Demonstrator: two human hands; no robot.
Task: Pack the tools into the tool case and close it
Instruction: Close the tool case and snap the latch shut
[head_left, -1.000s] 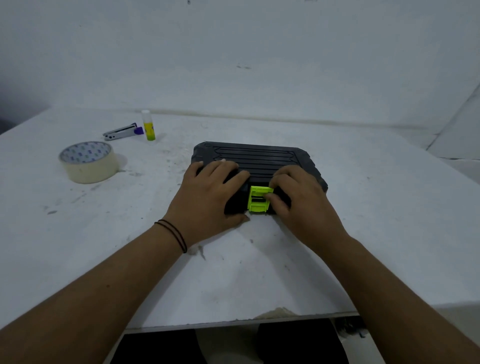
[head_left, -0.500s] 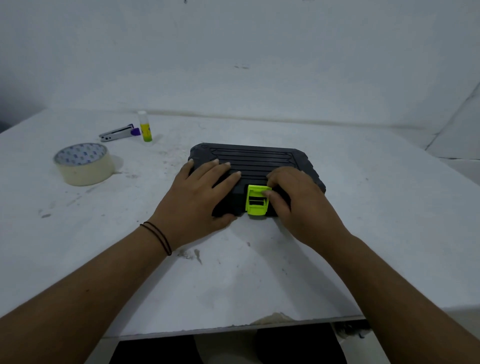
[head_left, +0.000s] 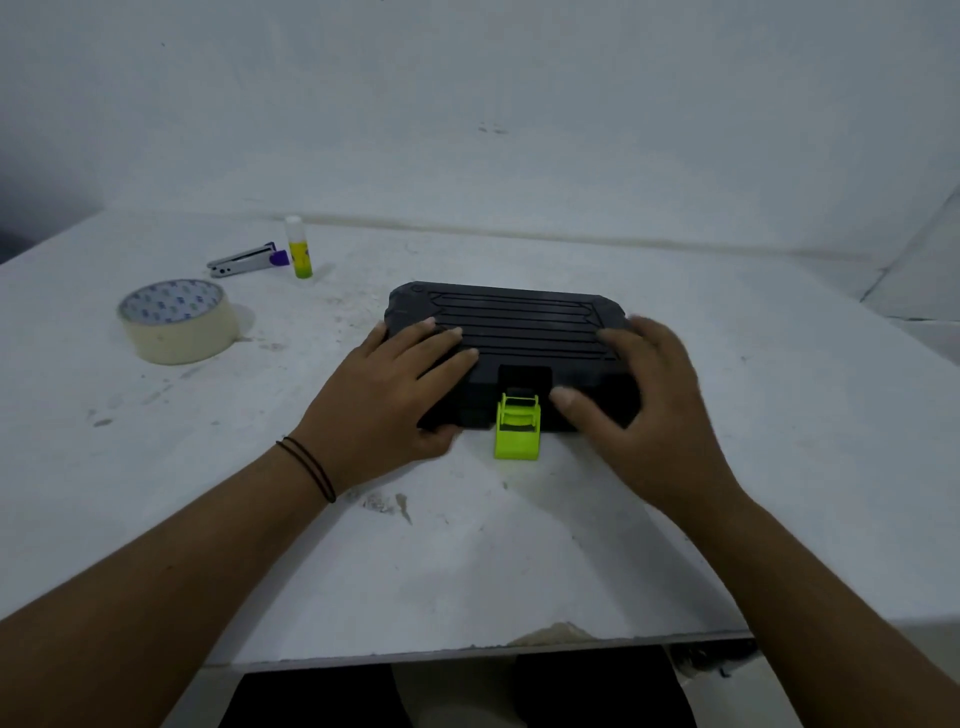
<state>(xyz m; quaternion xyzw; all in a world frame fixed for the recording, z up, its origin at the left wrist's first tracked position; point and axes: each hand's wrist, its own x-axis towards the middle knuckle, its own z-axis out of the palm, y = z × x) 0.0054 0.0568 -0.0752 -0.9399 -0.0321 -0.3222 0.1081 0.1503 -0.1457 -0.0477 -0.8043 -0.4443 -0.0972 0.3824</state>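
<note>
A black ribbed tool case (head_left: 511, 325) lies flat on the white table, lid down. Its lime-green latch (head_left: 517, 428) hangs folded out from the front edge onto the table, leaving a bare notch in the lid above it. My left hand (head_left: 387, 397) rests on the case's front left corner, fingers on the lid and thumb at the front edge. My right hand (head_left: 644, 395) covers the front right part, fingers spread on the lid, thumb on the front face beside the latch. No tools are visible; the case's inside is hidden.
A roll of masking tape (head_left: 176, 319) sits at the left. Behind it lie a small stapler (head_left: 244, 260) and an upright glue stick (head_left: 300, 248). The table's front edge (head_left: 467, 652) is close to me, and a white wall rises behind the table.
The green latch has swung from flat against the case front down and out onto the table. My right hand moved off the latch to the right side of the lid. The left hand stayed.
</note>
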